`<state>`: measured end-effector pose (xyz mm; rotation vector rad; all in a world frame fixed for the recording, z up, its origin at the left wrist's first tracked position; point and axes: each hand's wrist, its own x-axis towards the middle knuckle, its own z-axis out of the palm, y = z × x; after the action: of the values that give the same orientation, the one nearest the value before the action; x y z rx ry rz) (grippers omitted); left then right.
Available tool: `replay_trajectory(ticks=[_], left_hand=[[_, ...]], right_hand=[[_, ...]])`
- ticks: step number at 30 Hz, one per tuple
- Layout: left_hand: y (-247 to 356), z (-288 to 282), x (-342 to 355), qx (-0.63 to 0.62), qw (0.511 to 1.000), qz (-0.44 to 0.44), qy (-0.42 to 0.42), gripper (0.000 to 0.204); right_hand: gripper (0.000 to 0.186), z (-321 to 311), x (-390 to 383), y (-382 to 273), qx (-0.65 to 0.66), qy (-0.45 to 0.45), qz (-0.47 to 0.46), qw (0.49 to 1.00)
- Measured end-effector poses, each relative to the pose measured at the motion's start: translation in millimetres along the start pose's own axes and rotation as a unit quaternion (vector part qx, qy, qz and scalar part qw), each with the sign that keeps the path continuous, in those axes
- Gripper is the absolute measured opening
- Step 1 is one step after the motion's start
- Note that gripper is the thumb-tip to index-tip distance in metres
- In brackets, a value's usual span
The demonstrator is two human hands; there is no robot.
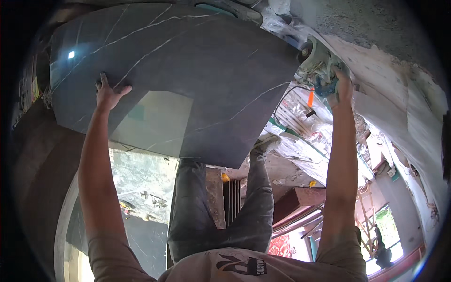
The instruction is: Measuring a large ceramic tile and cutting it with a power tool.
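A large dark grey stone-look slab (211,70) with white veins fills the upper middle of the head view. My left hand (109,94) lies on the left part of its surface with fingers spread. Beyond the slab's right edge, my right hand (339,89) grips a grey-and-blue power tool (319,68), which looks like an angle grinder, its dark round disc (305,50) beside the slab's corner. A cord with an orange piece (310,97) hangs below the tool. My legs show beneath the slab.
A rough plastered wall (394,80) runs along the right. Plastic-covered bundled lengths (300,122) lie below the tool. A pale, dirty surface (141,174) is at lower left, small yellow pieces (312,184) by my legs. A wooden frame (366,225) stands at lower right near bright openings.
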<state>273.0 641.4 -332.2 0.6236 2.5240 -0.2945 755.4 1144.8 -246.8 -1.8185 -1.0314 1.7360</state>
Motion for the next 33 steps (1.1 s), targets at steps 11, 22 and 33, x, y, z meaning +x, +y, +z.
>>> replay_trajectory(ticks=[11, 22, 33], left_hand=[[-14, -4, 7, 0.016, 1.0, 0.014, 0.005, 0.139], [-15, -2, 12, 0.022, 1.0, 0.017, 0.013, 0.138], [-14, -1, 9, 0.023, 0.999, 0.023, 0.017, 0.137]], right_hand=[[0.014, -1, -1, 5, 0.008, -0.047, -0.001, 0.999], [0.017, -3, 6, 11, 0.002, -0.035, -0.002, 0.999], [0.017, 19, -14, 9, 0.001, 0.009, -0.017, 1.0]])
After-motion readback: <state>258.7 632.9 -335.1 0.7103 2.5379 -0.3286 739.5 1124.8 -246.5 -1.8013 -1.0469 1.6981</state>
